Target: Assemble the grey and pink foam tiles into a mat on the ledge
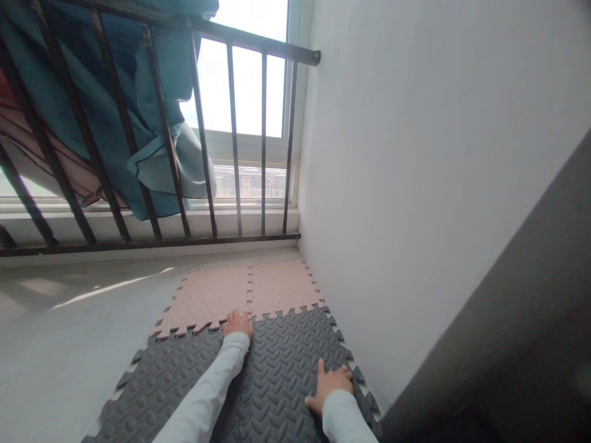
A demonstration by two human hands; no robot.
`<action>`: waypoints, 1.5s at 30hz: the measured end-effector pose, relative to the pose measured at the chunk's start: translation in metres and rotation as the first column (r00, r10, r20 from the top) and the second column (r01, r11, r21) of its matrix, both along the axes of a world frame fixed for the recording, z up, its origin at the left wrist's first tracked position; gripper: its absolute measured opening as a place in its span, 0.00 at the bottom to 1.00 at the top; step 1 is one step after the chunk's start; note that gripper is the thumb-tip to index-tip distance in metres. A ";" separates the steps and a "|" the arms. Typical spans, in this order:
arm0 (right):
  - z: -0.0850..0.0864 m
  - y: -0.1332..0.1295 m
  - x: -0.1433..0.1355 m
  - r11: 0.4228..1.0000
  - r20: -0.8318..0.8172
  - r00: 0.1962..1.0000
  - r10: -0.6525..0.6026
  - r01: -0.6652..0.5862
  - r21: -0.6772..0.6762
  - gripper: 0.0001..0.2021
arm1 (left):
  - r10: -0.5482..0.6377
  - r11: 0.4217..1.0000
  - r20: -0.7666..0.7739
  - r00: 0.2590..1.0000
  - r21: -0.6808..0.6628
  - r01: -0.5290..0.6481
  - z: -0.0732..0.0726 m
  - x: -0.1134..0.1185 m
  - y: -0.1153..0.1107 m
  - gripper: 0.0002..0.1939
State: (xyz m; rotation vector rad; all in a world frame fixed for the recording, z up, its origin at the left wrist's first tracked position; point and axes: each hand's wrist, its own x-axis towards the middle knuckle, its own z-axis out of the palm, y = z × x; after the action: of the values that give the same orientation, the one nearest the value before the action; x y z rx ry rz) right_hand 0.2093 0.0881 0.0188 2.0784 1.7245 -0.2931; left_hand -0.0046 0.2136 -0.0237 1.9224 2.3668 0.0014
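Observation:
Two joined pink foam tiles (281, 288) lie on the floor near the railing. Black textured foam tiles (286, 363) lie on the near side of them. My left hand (237, 323) presses on the seam between pink and black, close to where the two pink tiles meet, its fingers bent down. To the left of it the toothed edges look not fully joined. My right hand (330, 384) rests on the black tile near its right edge, fingers spread, with nothing held.
A dark metal railing (234, 132) runs before the window, with blue and pink cloth (111, 104) hanging behind its bars. A white wall (392, 184) rises along the mat's right side. Grey floor (55, 357) shows at left.

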 end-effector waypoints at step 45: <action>0.019 0.004 -0.001 0.996 -0.030 0.999 -0.010 0.007 -0.091 0.45 | 0.088 0.992 -0.035 0.995 -0.090 -0.091 -0.017 -0.044 0.014 0.34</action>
State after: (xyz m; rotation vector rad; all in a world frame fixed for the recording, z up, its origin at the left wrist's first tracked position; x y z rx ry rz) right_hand 0.2083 0.0916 0.0381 2.0262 1.6880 -0.4009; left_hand -0.0488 0.2275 -0.0409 1.7877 2.4257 -0.1291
